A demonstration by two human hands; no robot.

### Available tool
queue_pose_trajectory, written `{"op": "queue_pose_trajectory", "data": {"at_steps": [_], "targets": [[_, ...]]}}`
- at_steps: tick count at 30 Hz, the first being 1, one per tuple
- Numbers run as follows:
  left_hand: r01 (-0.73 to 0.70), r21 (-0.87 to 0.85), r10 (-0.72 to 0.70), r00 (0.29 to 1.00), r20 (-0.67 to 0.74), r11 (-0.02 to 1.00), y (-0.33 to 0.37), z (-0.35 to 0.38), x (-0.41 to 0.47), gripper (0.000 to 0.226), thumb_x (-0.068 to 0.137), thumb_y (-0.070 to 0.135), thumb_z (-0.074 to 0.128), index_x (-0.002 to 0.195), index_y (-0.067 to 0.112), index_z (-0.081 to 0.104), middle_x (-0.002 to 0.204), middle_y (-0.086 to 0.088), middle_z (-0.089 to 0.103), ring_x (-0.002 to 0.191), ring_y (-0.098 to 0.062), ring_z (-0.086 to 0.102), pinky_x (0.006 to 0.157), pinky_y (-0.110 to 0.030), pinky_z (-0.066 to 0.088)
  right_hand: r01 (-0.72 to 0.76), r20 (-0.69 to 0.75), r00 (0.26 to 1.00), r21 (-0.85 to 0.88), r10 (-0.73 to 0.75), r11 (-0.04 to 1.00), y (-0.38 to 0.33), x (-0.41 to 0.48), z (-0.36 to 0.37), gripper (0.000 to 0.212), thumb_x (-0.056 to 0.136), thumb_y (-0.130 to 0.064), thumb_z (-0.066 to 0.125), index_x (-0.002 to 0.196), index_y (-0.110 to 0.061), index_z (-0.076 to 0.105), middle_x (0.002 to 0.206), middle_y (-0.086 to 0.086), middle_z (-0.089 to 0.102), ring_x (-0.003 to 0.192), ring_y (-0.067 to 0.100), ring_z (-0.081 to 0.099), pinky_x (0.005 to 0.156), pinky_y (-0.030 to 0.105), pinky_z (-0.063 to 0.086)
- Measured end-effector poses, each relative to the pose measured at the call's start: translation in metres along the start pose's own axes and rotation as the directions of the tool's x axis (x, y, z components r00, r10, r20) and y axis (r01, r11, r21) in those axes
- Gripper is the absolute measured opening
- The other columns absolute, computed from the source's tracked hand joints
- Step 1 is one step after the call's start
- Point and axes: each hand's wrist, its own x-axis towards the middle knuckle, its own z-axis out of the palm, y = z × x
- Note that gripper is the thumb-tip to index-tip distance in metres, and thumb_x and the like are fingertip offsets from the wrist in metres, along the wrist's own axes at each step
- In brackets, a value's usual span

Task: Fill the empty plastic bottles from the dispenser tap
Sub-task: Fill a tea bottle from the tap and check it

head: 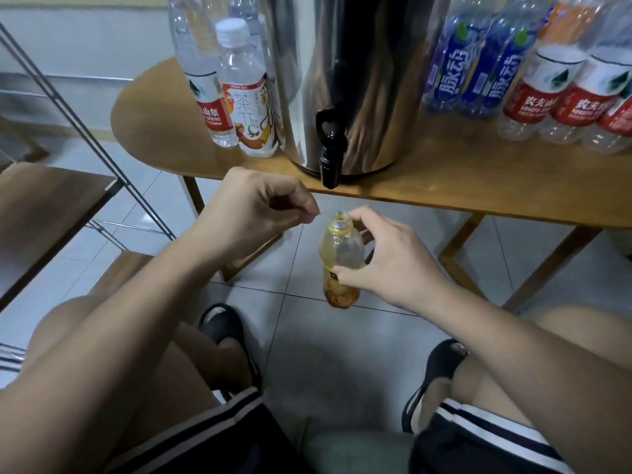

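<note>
The clear plastic bottle (342, 249), uncapped and yellow-ringed at the neck, is held roughly upright below the desk (444, 189) edge, mouth up, under the black tap (330, 169). The right hand (393, 265) grasps it, thumb in front, fingers (366, 213) behind. The left hand (253, 213) hovers just beside the mouth, fingers clenched.

Pale grey tiled floor (342, 354), wooden table (444, 186) on slanted legs, metal-framed wooden shelf (44, 200) left, white wall (85, 39) behind.
</note>
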Motion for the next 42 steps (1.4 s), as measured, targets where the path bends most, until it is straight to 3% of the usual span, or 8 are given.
{"op": "queue_pose_trajectory", "data": {"at_steps": [7, 10, 15, 19, 27, 31, 38, 42], "targets": [[0.069, 0.047, -0.073, 0.994, 0.077, 0.996, -0.007, 0.002, -0.003, 0.012, 0.087, 0.02, 0.093, 0.089, 0.025, 0.082, 0.087, 0.01, 0.081, 0.083, -0.012, 0.078, 0.081, -0.042, 0.064, 0.03, 0.031, 0.999, 0.003, -0.03, 1.0, 0.003, -0.004, 0.0, 0.063, 0.072, -0.043, 0.092, 0.126, -0.038, 0.058, 0.113, -0.017, 0.067, 0.103, 0.01, 0.064, 0.087, 0.038, 0.057], [0.105, 0.06, -0.111, 0.986, 0.124, 0.993, -0.015, 0.005, -0.012, 0.012, 0.087, 0.022, 0.093, 0.09, 0.026, 0.082, 0.086, 0.01, 0.081, 0.082, -0.013, 0.077, 0.08, -0.043, 0.063, 0.041, 0.017, 0.999, 0.008, -0.041, 0.999, 0.007, -0.007, 0.002, 0.062, 0.072, -0.042, 0.093, 0.124, -0.037, 0.058, 0.111, -0.017, 0.067, 0.102, 0.01, 0.063, 0.084, 0.026, 0.053], [0.164, 0.148, -0.197, 0.948, 0.25, 0.975, -0.028, 0.021, -0.027, 0.017, 0.082, 0.038, 0.094, 0.09, 0.032, 0.08, 0.077, 0.014, 0.075, 0.074, -0.006, 0.072, 0.065, -0.02, 0.053, 0.051, -0.003, 0.999, 0.056, -0.051, 0.997, 0.019, -0.018, -0.003, 0.064, 0.073, -0.035, 0.094, 0.127, -0.038, 0.059, 0.11, -0.022, 0.065, 0.103, 0.008, 0.063, 0.079, 0.014, 0.047], [0.13, 0.161, -0.184, 0.905, 0.383, 0.978, -0.031, 0.047, -0.025, 0.014, 0.088, 0.039, 0.089, 0.093, 0.031, 0.079, 0.078, 0.014, 0.073, 0.078, -0.005, 0.071, 0.063, -0.017, 0.052, 0.026, -0.001, 1.0, 0.048, -0.026, 0.998, 0.036, -0.035, -0.016, 0.065, 0.073, -0.031, 0.094, 0.129, -0.036, 0.061, 0.112, -0.024, 0.062, 0.106, 0.009, 0.064, 0.084, 0.023, 0.055], [0.019, 0.207, -0.151, 0.749, 0.646, 0.978, -0.042, 0.15, -0.016, 0.012, 0.094, 0.041, 0.08, 0.104, 0.037, 0.074, 0.08, 0.019, 0.07, 0.078, 0.005, 0.067, 0.069, -0.017, 0.05, -0.062, 0.05, 0.997, 0.017, 0.061, 0.998, 0.1, -0.08, -0.072, 0.058, 0.074, -0.029, 0.093, 0.125, -0.028, 0.066, 0.114, -0.011, 0.065, 0.094, 0.012, 0.065, 0.079, 0.041, 0.059], [0.024, 0.197, -0.164, 0.655, 0.737, 0.98, -0.056, 0.235, -0.021, 0.014, 0.092, 0.034, 0.081, 0.104, 0.035, 0.074, 0.077, 0.024, 0.065, 0.071, 0.014, 0.059, 0.068, -0.009, 0.041, -0.086, 0.081, 0.993, -0.053, 0.09, 0.995, 0.138, -0.102, -0.104, 0.058, 0.074, -0.032, 0.094, 0.125, -0.03, 0.066, 0.113, -0.012, 0.066, 0.089, 0.012, 0.066, 0.075, 0.034, 0.057], [0.106, 0.164, -0.195, 0.506, 0.84, 0.981, -0.071, 0.389, -0.066, 0.021, 0.094, 0.032, 0.081, 0.112, 0.024, 0.073, 0.091, 0.013, 0.074, 0.08, -0.005, 0.064, 0.077, -0.026, 0.051, -0.03, 0.192, 0.98, -0.101, 0.049, 0.994, 0.193, -0.132, -0.14, 0.057, 0.077, -0.026, 0.093, 0.127, -0.023, 0.065, 0.112, -0.011, 0.063, 0.098, 0.005, 0.062, 0.077, 0.022, 0.052], [0.174, 0.23, -0.284, 0.432, 0.856, 0.957, -0.082, 0.454, -0.097, 0.028, 0.093, 0.031, 0.083, 0.118, 0.024, 0.072, 0.102, 0.006, 0.079, 0.089, -0.013, 0.07, 0.083, -0.033, 0.058, -0.015, 0.258, 0.966, -0.071, 0.033, 0.997, 0.219, -0.14, -0.142, 0.056, 0.079, -0.031, 0.091, 0.127, -0.023, 0.064, 0.113, -0.007, 0.062, 0.102, 0.014, 0.061, 0.08, 0.025, 0.052]]}}
